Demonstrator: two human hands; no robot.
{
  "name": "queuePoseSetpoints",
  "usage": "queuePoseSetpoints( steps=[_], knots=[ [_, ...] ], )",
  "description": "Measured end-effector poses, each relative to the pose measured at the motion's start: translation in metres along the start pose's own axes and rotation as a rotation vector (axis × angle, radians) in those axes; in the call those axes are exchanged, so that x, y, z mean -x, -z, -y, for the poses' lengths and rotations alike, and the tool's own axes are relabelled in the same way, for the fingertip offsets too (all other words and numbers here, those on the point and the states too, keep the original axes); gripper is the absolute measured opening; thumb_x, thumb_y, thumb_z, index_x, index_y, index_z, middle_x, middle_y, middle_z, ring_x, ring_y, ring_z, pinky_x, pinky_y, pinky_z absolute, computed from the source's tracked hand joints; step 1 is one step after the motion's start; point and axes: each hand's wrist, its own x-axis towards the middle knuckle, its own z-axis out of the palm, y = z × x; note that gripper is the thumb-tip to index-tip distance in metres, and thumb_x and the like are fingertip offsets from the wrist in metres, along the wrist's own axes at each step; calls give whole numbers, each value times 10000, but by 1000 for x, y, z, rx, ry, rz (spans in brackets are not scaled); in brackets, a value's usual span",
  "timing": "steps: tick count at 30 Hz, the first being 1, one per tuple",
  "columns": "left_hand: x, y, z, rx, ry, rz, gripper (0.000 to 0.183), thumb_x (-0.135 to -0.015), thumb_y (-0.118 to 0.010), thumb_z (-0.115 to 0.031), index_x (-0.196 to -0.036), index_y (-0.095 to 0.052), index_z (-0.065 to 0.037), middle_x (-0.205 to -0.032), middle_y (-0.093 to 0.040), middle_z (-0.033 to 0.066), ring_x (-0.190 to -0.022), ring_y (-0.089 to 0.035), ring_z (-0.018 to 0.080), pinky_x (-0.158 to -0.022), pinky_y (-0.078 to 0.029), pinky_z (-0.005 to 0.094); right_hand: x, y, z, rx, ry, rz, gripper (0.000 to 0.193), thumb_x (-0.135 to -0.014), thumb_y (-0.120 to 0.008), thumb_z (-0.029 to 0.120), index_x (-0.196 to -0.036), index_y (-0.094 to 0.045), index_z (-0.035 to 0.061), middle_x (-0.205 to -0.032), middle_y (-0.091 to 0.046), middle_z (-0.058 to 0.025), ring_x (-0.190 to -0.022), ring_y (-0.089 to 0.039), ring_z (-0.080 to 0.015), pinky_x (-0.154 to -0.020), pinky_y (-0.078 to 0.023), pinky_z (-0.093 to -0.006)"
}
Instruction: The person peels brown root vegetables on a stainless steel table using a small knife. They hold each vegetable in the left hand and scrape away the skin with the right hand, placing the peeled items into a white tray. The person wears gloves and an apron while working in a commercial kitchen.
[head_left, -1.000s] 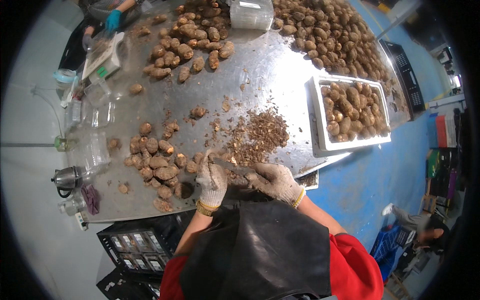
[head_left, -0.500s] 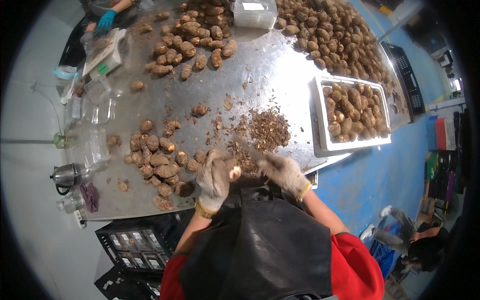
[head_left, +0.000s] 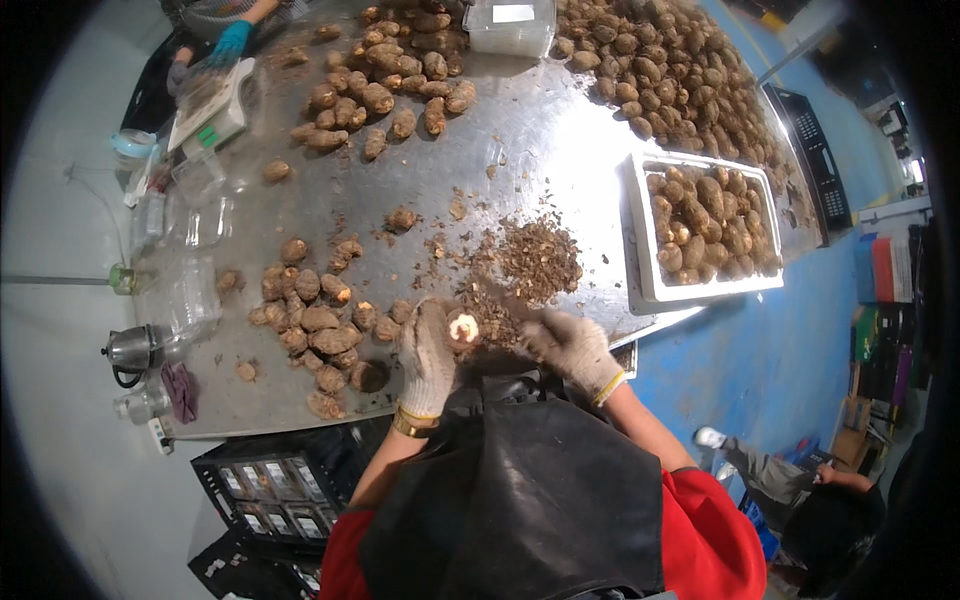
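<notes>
Both my hands wear dirty white knit gloves. My left hand (head_left: 428, 350) is closed round a taro (head_left: 463, 330), whose pale cut end, with a brown patch, faces up. To its right my right hand (head_left: 570, 348) is closed on a knife (head_left: 508, 308); the dark blade is smeared by motion and hard to make out. Beneath and beyond the hands lies a heap of brown peelings (head_left: 540, 262) on the metal table (head_left: 400, 170). Beside my left hand sits a pile of brown taros (head_left: 318, 320), some with trimmed pale ends.
A white foam box (head_left: 648, 245) of taros stands at the right edge. Larger taro heaps (head_left: 670, 80) cover the far side, next to a clear plastic tub (head_left: 510, 30). Far left are a scale (head_left: 215, 110) and a co-worker's blue-gloved hand (head_left: 232, 42). A kettle (head_left: 130, 350) stands left.
My left hand has turned the taro so its cut end shows more fully. My right hand has shifted slightly right. At lower right, another person has moved.
</notes>
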Motion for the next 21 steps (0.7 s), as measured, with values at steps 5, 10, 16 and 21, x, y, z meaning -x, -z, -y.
queuePoseSetpoints(
  steps=[5, 10, 16, 21],
  knots=[
    [-15, 26, 20, -608, -446, -32, 379, -1012, -415, -241, -1270, -497, 25, -1206, -581, 116, -1113, -570, 258, -919, -502, 359, 15, 5, 9, -308, 133, 2, 233, -913, -628, 311, -1008, -656, 100, -746, -638, -142, -700, -648, -293, -624, -495, -395],
    [0, 4, 7, -822, -711, -45, 285, -1009, -457, -193, -1140, -568, 35, -1059, -629, 100, -942, -634, 220, -841, -532, 318, 10, -2, 8, -217, 17, 2, 254, -911, -645, 267, -1087, -675, 88, -702, -629, -126, -650, -641, -197, -609, -495, -337],
    [-4, -7, 1, -202, -308, 125, 358, -1037, -386, -302, -1056, -598, -15, -1020, -649, 95, -887, -661, 172, -786, -557, 306, 3, -4, -25, -589, -10, -83, 291, -890, -692, 228, -1104, -642, 37, -816, -663, -66, -733, -610, -97, -655, -500, -277],
    [1, -5, 6, -116, -177, 305, 339, -1028, -420, -297, -1115, -588, -16, -1074, -635, 105, -953, -640, 161, -792, -552, 292, -11, -3, 24, -879, 201, -158, 374, -893, -676, 58, -1233, -544, -20, -1063, -643, -44, -895, -588, -75, -769, -506, -242]
  ],
)
